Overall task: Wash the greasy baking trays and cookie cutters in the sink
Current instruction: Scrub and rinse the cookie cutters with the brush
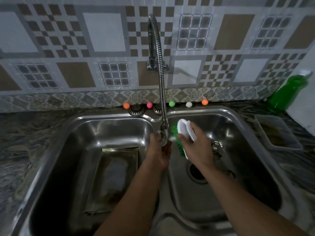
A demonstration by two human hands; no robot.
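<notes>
A small round metal cookie cutter [162, 138] is pinched by the left hand [158, 154] under the flexible steel tap [160, 79]; a white-handled green-bristled scrubbing brush [183, 133] is gripped by the right hand [196, 147].

Both forearms were bare up to the frame's lower edge, with no sleeve showing, and the left hand [158, 151] and right hand [196, 147] wore neither gloves nor rings.

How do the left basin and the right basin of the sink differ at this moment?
The left basin holds baking trays lying on its floor; the right basin shows an open drain and small metal pieces, too blurred to identify. The right hand grips a brush above the right basin. Both are stainless steel.
</notes>
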